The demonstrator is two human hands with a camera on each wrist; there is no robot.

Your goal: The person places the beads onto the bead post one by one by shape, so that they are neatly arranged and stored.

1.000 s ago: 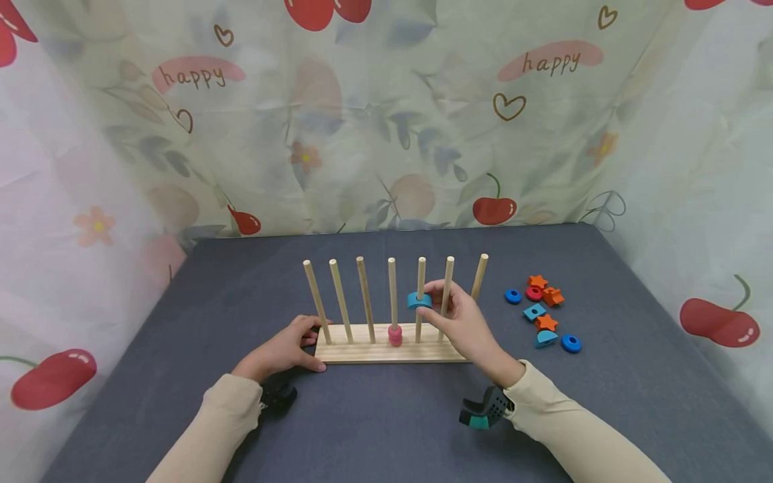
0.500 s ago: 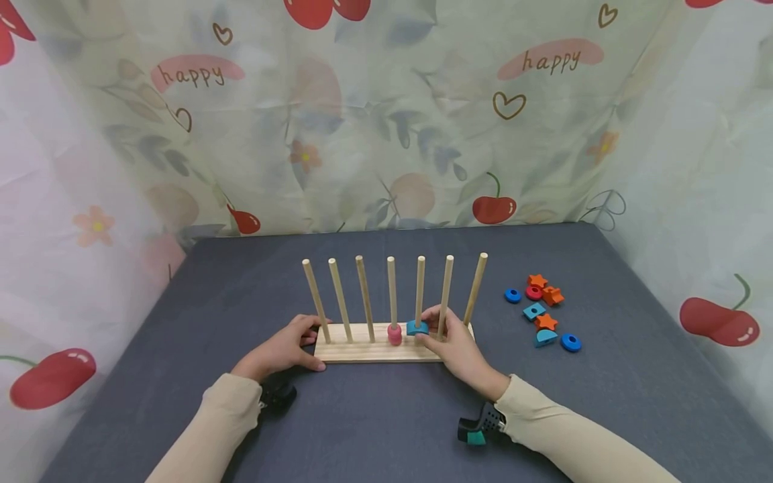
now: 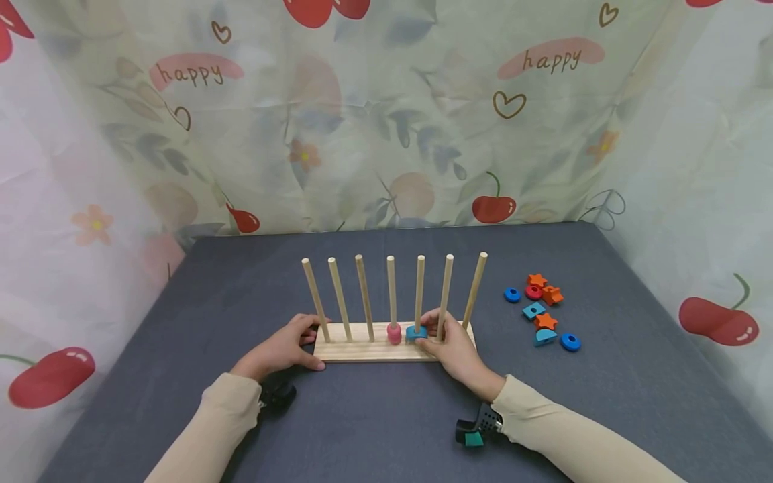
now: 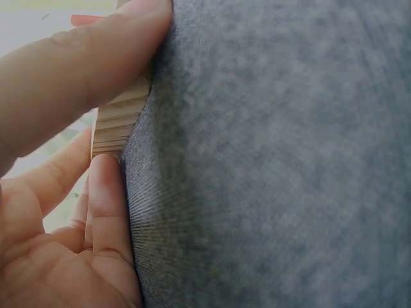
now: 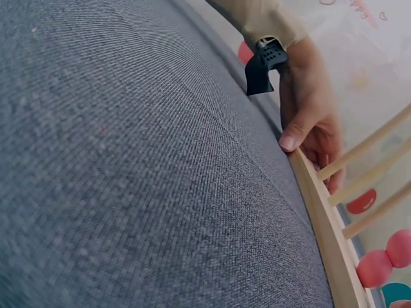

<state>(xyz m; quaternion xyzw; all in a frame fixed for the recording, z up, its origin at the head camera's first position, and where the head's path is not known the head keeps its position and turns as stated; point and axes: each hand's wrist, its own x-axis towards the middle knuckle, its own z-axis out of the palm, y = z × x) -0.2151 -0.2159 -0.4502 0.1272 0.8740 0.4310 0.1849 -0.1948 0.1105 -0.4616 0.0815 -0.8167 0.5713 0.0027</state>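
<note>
A wooden board (image 3: 362, 351) with a row of several upright pegs stands on the table. My left hand (image 3: 282, 347) grips its left end, thumb at the front edge and fingers behind; the left wrist view shows the board's end (image 4: 119, 131) between them. Two pink beads (image 3: 394, 333) sit stacked at the foot of the middle peg. On the peg just right of that, a light blue block (image 3: 413, 334) is threaded low, close over the board. My right hand (image 3: 457, 350) pinches this block from the right, thumb in front, fingers partly hidden behind the neighbouring peg.
Loose pieces lie on the dark cloth to the right: orange stars (image 3: 546, 322), a red ring (image 3: 533, 292), blue rings (image 3: 570, 342), a light blue rectangular block (image 3: 534, 310) and a light blue half-round (image 3: 545, 337). A patterned curtain (image 3: 362, 134) hangs behind the table.
My right hand has slid the light blue block down the peg from about halfway up to the bottom. The left hand has stayed at the board's end.
</note>
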